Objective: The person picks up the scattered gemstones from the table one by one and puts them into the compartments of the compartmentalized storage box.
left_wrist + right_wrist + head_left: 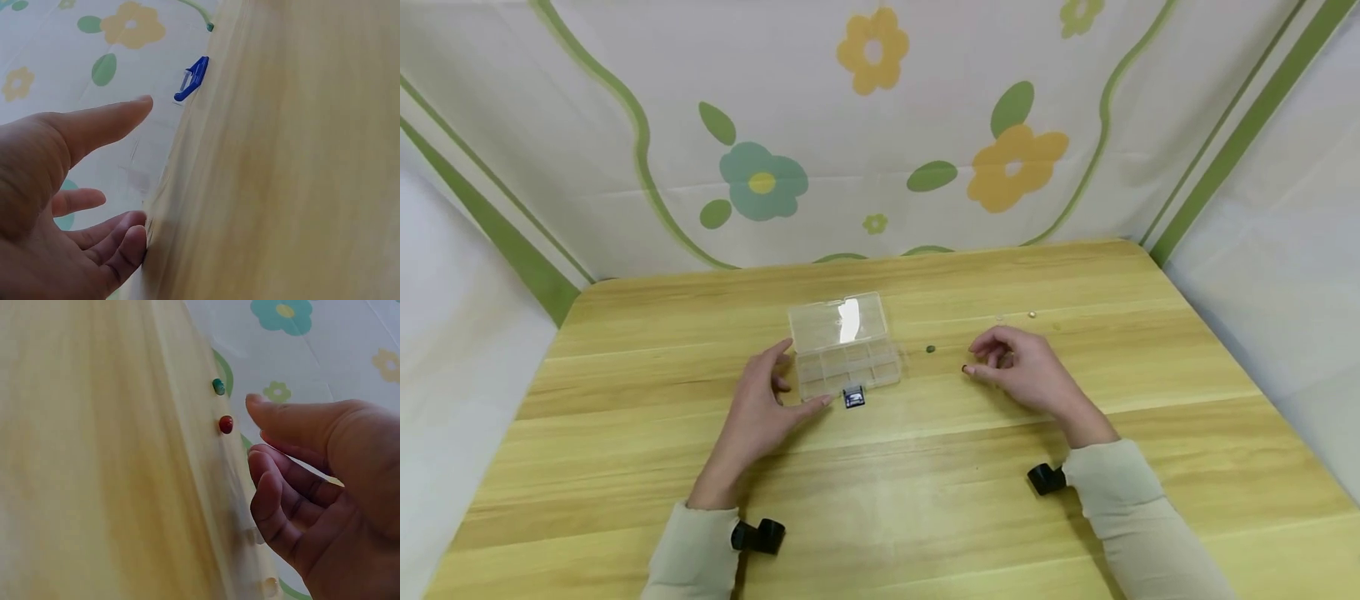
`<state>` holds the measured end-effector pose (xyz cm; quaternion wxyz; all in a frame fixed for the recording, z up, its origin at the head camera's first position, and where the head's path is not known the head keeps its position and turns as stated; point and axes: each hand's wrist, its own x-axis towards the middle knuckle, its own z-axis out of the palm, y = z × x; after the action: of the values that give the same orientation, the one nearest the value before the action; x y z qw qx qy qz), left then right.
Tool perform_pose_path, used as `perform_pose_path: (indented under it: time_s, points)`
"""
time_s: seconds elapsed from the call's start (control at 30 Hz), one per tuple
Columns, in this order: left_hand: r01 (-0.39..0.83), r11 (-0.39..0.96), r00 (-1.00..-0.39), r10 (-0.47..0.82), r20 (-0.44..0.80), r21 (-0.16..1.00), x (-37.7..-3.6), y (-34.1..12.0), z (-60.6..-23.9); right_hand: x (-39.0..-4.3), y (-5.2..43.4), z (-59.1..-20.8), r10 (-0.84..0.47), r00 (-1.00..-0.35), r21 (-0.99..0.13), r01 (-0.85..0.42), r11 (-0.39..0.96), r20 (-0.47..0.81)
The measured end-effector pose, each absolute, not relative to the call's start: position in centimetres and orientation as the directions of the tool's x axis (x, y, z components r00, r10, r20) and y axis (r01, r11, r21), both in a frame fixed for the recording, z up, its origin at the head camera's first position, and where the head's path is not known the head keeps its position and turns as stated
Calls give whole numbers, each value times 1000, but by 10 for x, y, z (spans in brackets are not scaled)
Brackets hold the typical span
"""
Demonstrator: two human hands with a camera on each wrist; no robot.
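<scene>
A clear plastic compartment box lies on the table with its lid raised at the back. My left hand spreads round the box's left side, index finger by the lid's corner and thumb near the front edge. Just right of that thumb sits a small blue piece with a pale middle; it looks like an angled frame in the left wrist view. My right hand is loosely bent beside a dark red bead, which stands apart from the fingertips. A green bead lies farther left.
Beyond the right hand lie a few small pale or clear beads. The wooden table runs back to a flower-printed cloth. Black wrist mounts stick out from both sleeves.
</scene>
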<state>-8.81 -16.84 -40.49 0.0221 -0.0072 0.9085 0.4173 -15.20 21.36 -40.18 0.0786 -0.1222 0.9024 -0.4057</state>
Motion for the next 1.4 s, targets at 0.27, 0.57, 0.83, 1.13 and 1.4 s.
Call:
perform_pose_path:
  time_s: [0.27,0.57,0.83,1.13,1.4]
  points:
    - [-40,644,-998,4,-55,764,-89,-165,-404,-152,210,-406,-276,-961,-725,-184,664,-9]
    - [-46,654,-998,-2,-58,756,-92,-159,-401,-151,209,-405,-285,-958,-700,-216,681,19]
    - [-80,673,-996,-24,-87,735,-94,-154,-393,-151,208,-408,-295,-955,-691,-235,684,33]
    - [-111,626,-994,-49,-102,772,-96,-154,-394,-151,207,-408,-303,-952,-677,-253,691,46]
    - [-111,572,-994,-54,-98,813,-96,-161,-401,-148,205,-409,-310,-949,-668,-271,693,63]
